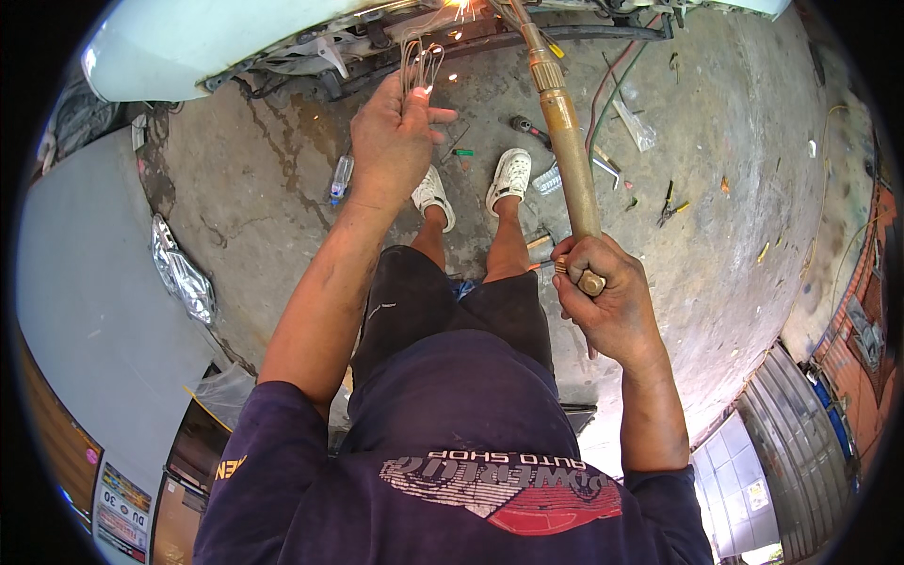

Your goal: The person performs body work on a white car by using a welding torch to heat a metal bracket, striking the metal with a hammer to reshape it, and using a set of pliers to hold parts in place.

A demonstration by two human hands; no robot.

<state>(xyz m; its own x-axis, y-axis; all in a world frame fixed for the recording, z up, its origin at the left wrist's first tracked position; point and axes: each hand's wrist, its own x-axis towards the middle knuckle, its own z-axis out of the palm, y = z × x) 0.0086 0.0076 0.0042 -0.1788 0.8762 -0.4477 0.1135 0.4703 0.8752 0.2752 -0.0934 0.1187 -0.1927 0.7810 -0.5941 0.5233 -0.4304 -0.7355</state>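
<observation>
My left hand (403,141) grips a bunch of thin bent wire rods (419,61) just below the car's pale bodywork (188,38), a finger or two sticking out to the right. My right hand (598,297) is wrapped round the handle of a long brass torch (570,155), near its valve knobs. The torch reaches up to the underside of the body, where sparks (461,9) fly and small glowing bits fall; its tip is cut off by the frame's top edge. A dark metal bar (603,33) runs along that underside.
My feet stand on stained concrete (282,217). Around them lie a plastic bottle (341,179), pliers (670,207), a dark power tool (527,130) and other small items. Red and green hoses (601,118) trail at the right. Crumpled foil (179,268) lies left; metal sheeting (791,443) is at lower right.
</observation>
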